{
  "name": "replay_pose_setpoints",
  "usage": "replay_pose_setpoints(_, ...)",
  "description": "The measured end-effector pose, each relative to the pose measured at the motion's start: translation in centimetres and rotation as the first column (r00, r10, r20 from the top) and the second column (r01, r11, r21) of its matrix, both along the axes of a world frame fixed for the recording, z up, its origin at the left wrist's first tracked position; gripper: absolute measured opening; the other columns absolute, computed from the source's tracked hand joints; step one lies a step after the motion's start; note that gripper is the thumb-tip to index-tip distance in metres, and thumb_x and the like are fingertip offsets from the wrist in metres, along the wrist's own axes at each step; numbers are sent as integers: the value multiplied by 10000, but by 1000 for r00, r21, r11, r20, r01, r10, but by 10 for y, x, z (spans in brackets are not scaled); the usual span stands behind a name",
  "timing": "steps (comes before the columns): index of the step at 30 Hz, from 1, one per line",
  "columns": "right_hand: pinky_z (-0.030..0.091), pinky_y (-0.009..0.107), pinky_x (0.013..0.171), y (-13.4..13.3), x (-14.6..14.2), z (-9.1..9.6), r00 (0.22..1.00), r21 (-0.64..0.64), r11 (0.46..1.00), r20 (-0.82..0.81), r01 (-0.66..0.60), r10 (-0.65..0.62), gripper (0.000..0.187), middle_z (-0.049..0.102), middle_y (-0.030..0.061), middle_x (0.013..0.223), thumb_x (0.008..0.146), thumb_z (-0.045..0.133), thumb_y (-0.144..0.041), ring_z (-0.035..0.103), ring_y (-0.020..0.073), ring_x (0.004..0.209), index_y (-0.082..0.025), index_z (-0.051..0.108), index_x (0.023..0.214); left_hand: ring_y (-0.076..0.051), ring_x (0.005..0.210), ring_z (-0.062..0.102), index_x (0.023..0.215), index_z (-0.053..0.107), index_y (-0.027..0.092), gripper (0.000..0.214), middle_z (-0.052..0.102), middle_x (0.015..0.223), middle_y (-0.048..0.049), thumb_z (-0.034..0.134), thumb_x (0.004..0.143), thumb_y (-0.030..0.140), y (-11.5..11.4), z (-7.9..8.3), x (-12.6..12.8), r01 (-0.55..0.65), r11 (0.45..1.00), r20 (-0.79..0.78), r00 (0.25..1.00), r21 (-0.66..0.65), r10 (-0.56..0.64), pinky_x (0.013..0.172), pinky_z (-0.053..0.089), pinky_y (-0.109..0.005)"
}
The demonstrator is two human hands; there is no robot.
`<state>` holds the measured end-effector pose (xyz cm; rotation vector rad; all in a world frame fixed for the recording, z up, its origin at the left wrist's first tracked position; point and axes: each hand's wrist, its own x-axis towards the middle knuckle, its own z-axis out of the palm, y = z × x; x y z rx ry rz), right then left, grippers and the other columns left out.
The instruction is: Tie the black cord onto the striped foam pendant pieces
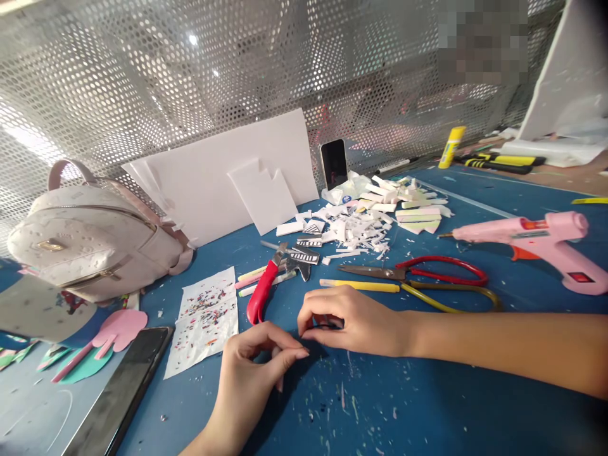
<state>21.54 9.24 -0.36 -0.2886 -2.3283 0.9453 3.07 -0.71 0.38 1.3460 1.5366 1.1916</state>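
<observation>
My left hand (pixel 256 367) rests low on the blue table (pixel 427 405), its fingers curled with thumb and fingertips pinched together. My right hand (pixel 351 320) reaches in from the right, fingers bent and pinching a small dark thing against the table; I cannot make out what it is. The two hands nearly touch at the fingertips. Just beyond them lie a red-handled cutter (pixel 261 292), a yellow stick (pixel 361 285) and red-and-yellow scissors (pixel 427 278).
A pink glue gun (pixel 536 244) lies at the right. White paper scraps (pixel 365 221) and white foam boards (pixel 223 177) sit behind. A pale backpack (pixel 90 237) stands left, a dark phone (pixel 118 392) lies lower left beside a speckled paper sheet (pixel 206 316).
</observation>
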Motion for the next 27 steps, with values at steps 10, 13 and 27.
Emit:
replay_pose_setpoints(10, 426, 244, 583, 2, 0, 4, 974, -325, 934, -109, 152, -197, 78, 600, -3, 772, 964, 528, -211, 552, 124, 687, -180, 535, 893, -218, 735, 750, 921, 826, 296, 202, 817, 834, -52, 674, 892, 166, -4, 4, 3, 478, 871, -258, 860, 109, -440, 719, 572, -288)
replay_pose_setpoints(13, 423, 249, 591, 3, -1, 3, 978, -317, 939, -112, 135, -178, 84, 602, -6, 764, 964, 535, -217, 542, 119, 672, -178, 544, 890, -230, 807, 730, 998, 799, 258, 153, 809, 870, -67, 697, 889, 225, -3, -1, 7, 599, 782, -378, 773, 172, -510, 764, 562, -312)
replay_pose_setpoints(27, 409, 251, 582, 1, 0, 3, 982, -298, 946, -96, 127, -162, 79, 606, -10, 761, 953, 549, -213, 539, 116, 665, -179, 558, 882, -176, 809, 664, 819, 693, 182, 82, 694, 883, -50, 673, 874, 124, -9, -12, 12, 589, 791, -524, 732, 166, -436, 732, 524, -248)
